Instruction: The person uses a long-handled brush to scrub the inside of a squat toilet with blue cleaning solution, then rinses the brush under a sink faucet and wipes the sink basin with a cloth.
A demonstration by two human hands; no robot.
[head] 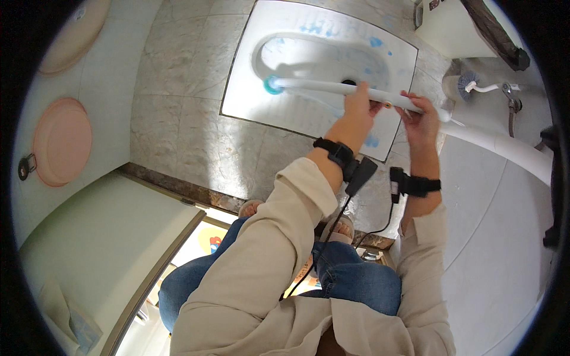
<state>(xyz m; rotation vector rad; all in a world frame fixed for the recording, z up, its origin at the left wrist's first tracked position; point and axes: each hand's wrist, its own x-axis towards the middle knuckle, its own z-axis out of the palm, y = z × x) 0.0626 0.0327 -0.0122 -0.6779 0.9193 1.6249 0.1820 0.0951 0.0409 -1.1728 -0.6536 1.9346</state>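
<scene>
A cleaning brush with a long white handle [311, 84] and a round teal head [272, 84] lies across my view, over a white squat toilet pan [242, 95]. My left hand [358, 104] grips the handle near its middle. Further along, towards the handle's right end, my right hand [419, 119] holds it with the fingers around the shaft. Between the two hands a small orange-ringed button [387, 105] shows on the handle. The brush head is over the pan's left part. Blue smears [376, 42] mark the pan's surface, and a dark drain hole [348, 82] is partly covered by the handle.
A thick white pipe [503, 144] runs along the right wall. Near it are a toilet brush [470, 84] and a metal valve [510, 95]. A pink basin [62, 142] hangs on the left wall. A pale door [89, 209] stands at lower left, beside a stone threshold [222, 200].
</scene>
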